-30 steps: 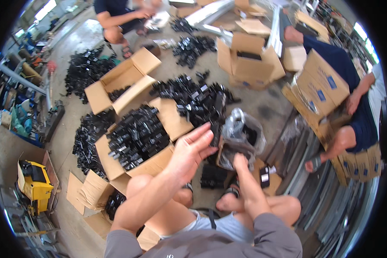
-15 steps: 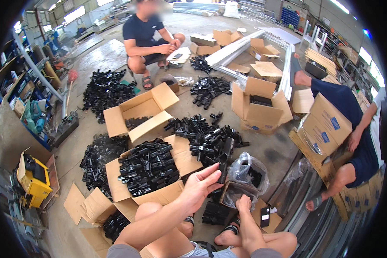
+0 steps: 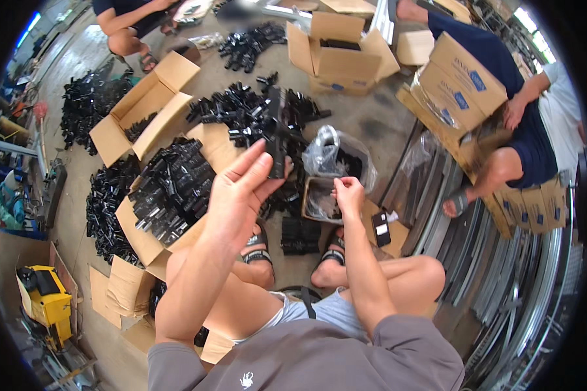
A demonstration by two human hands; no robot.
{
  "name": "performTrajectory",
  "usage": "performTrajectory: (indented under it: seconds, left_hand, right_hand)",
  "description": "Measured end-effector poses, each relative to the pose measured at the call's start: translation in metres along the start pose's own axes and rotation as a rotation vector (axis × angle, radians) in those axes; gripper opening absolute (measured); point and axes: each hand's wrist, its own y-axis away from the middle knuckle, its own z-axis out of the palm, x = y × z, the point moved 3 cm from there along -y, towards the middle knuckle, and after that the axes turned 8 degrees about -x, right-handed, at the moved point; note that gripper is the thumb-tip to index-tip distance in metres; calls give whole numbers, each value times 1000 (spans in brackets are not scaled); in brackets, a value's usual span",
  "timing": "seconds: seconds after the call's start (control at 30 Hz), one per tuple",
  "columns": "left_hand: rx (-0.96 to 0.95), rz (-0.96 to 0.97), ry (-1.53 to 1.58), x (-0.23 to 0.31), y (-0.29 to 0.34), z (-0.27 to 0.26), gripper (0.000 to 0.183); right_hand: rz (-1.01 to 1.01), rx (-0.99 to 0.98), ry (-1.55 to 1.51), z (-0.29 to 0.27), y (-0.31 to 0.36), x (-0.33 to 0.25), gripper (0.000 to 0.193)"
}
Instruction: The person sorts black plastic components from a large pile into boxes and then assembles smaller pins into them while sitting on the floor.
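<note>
My left hand (image 3: 238,192) is closed on a long black tubular piece (image 3: 278,120), held upright between thumb and fingers in front of me. My right hand (image 3: 349,194) is pinched together just above a small plastic-lined carton (image 3: 304,203); anything between its fingertips is too small to make out. Behind that carton sits a clear plastic bag (image 3: 372,171) with dark small parts inside. A compact stack of black pieces (image 3: 300,236) lies on the floor between my feet. To the left, an open carton (image 3: 132,221) is heaped with similar black pieces (image 3: 176,186).
Loose piles of black pieces (image 3: 94,107) cover the floor ahead and left. Open cartons (image 3: 166,98) stand among them. A phone (image 3: 380,229) lies on cardboard at right, beside long metal bars (image 3: 463,241). Two other people sit or squat nearby, one by a pallet (image 3: 430,117).
The view has tipped downward. My right hand has come up out of the small carton, its fingers now pinched. My left hand still holds the black piece, now turned more upright.
</note>
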Motion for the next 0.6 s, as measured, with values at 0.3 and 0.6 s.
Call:
performTrajectory:
  seconds: [0.3,0.6]
  left_hand:
    - [-21,34,17,13,8,-1,47]
    - [60,46,10,28,8,-6,45]
  right_hand:
    - [231,-182,972,-6,-14,96,26]
    - [-585,-148,975,44,-22,12,21]
